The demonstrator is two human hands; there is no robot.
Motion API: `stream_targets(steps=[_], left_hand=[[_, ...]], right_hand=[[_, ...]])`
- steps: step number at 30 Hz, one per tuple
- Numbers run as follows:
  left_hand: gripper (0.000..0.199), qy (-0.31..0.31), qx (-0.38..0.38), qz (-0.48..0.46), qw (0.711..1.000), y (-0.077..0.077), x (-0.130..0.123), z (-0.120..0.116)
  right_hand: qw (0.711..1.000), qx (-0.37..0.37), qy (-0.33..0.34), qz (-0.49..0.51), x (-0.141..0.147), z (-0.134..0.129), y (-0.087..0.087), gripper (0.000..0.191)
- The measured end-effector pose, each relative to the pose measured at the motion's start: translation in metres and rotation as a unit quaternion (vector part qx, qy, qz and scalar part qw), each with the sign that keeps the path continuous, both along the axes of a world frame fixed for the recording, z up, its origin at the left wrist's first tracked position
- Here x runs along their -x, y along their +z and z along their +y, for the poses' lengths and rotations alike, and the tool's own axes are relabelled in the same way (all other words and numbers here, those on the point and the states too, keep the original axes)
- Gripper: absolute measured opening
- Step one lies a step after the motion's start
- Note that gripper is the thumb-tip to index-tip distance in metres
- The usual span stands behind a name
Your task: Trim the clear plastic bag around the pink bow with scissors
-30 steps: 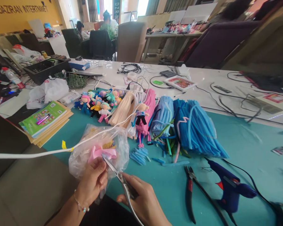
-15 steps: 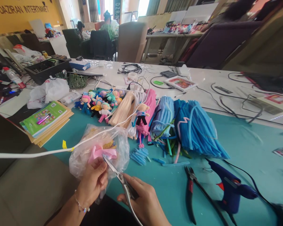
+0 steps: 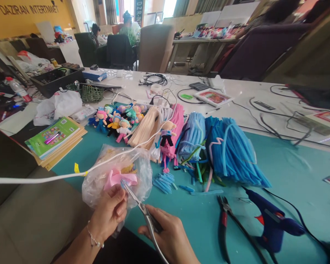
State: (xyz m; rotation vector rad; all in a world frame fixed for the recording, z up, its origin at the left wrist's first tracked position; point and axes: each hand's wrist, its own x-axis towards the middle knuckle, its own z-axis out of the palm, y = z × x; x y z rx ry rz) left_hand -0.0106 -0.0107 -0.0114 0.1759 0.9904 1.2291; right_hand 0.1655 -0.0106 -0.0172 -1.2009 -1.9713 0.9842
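Note:
My left hand (image 3: 112,209) is closed in a pinch, with a small light-blue piece (image 3: 123,184) showing just above the fingertips; its kind is unclear. My right hand (image 3: 169,231) grips metal scissors (image 3: 140,205), whose blade tips reach that piece. Behind the fingers, a pink ribbon bow (image 3: 119,178) lies on a clear plastic bag (image 3: 143,170) with yellowish contents. Short blue pipe-cleaner pieces (image 3: 164,182) lie right of the bag. Beyond them, a small doll (image 3: 167,135) with black trousers rests against pink pipe cleaners (image 3: 178,115).
Blue pipe-cleaner bundles (image 3: 231,154) and several small dolls (image 3: 123,128) line the green mat (image 3: 195,220). Cutting pliers (image 3: 223,223) and a blue glue gun (image 3: 272,220) lie at right. A white cable (image 3: 44,180) crosses above the bag. Notebooks (image 3: 55,141) are stacked at left.
The view has shifted slightly, so everything sits a little further right. The scissor tips stay at my left fingertips, where the light-blue piece shows more clearly.

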Motion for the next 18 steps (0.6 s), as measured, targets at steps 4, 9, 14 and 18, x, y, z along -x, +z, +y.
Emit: stream_targets(steps=[4,9,14,18], left_hand=[[0.042,-0.004,-0.009,0.001,1.000,0.0033,0.0005,-0.0006],[0.043,0.006,-0.002,-0.009,1.000,0.0081,0.0005,0.0003],[0.044,0.005,0.000,-0.021,1.000,0.0101,-0.0001,0.0002],[0.046,0.002,0.000,-0.022,1.000,0.0090,-0.0006,-0.0009]], right_hand=[[1.000,-0.004,-0.001,-0.004,-0.0018,0.0029,0.0005,0.070],[1.000,0.005,0.007,0.002,-0.0038,0.0027,0.0014,0.076],[1.000,0.008,0.010,0.003,-0.0020,-0.0003,0.0008,0.075],[1.000,-0.003,0.008,0.003,0.0002,-0.0013,-0.0015,0.068]])
